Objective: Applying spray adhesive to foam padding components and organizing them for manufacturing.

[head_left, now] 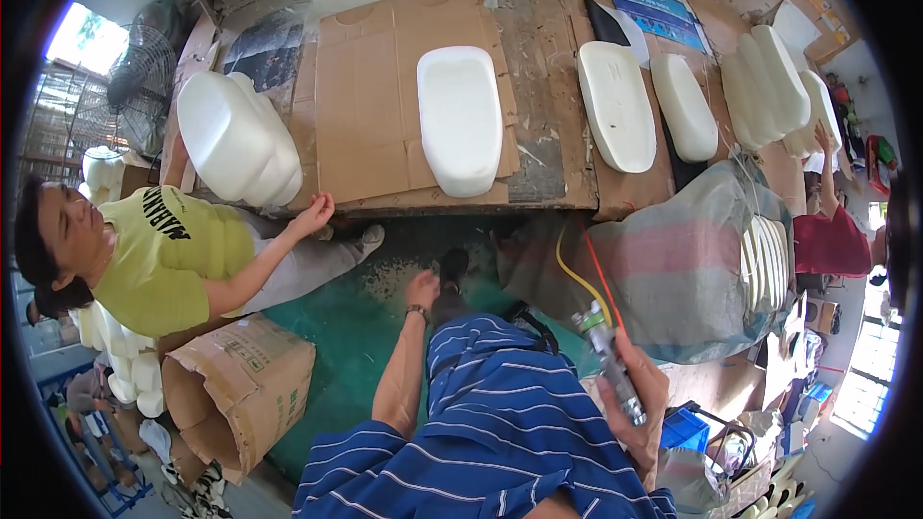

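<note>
My right hand (pixel 636 394) is wrapped round a silver metal air tool (pixel 613 373) with a greenish end, held beside my hip. A yellow hose (pixel 575 262) and a red hose (pixel 598 274) run close to its upper end; how they join it is unclear. Low at my other side hangs my left hand (pixel 420 290), fingers loosely apart and holding nothing, a watch on the wrist. Ahead, a white moulded shell (pixel 461 120) with a shallow hollow rests on flat cardboard (pixel 370 96) near the table's front edge. Neither hand touches it.
Stacked white shells (pixel 238 139) stand at the table's left, and several more (pixel 617 106) lie to the right. A co-worker (pixel 159 250) in yellow-green is at my left, beside an open carton (pixel 240 389). A large grey sack (pixel 663 259) bulges at right; another person (pixel 832 221) works beyond.
</note>
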A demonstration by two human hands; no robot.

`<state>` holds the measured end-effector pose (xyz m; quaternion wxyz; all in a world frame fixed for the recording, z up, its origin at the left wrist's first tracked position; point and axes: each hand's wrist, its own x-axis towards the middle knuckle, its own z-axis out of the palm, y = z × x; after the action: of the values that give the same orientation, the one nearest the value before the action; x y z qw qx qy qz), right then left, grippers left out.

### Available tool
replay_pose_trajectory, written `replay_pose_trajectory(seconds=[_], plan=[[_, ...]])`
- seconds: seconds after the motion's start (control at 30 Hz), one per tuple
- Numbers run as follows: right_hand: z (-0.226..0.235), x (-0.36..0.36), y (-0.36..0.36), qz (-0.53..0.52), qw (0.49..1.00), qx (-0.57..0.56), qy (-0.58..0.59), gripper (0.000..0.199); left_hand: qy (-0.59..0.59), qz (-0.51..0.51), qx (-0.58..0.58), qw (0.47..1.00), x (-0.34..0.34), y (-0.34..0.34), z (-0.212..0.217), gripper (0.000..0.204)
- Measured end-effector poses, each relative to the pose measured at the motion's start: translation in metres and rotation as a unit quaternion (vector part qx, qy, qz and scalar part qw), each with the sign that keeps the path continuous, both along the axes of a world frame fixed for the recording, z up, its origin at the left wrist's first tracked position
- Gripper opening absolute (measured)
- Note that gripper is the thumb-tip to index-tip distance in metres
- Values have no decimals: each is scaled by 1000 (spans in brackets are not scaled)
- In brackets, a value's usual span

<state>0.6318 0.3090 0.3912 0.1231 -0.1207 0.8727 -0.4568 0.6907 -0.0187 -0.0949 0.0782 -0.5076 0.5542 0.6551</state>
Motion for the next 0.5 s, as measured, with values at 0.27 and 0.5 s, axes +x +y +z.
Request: replay_pose_trajectory(seconds=[0.27, 0.5], plan=[[-1, 1, -2, -6, 999, -3, 45, 67, 185, 117, 126, 968, -121, 14, 72, 43], [6, 8, 11, -10, 998, 25, -61, 59, 219, 214, 183, 934, -184, 21, 80, 46]])
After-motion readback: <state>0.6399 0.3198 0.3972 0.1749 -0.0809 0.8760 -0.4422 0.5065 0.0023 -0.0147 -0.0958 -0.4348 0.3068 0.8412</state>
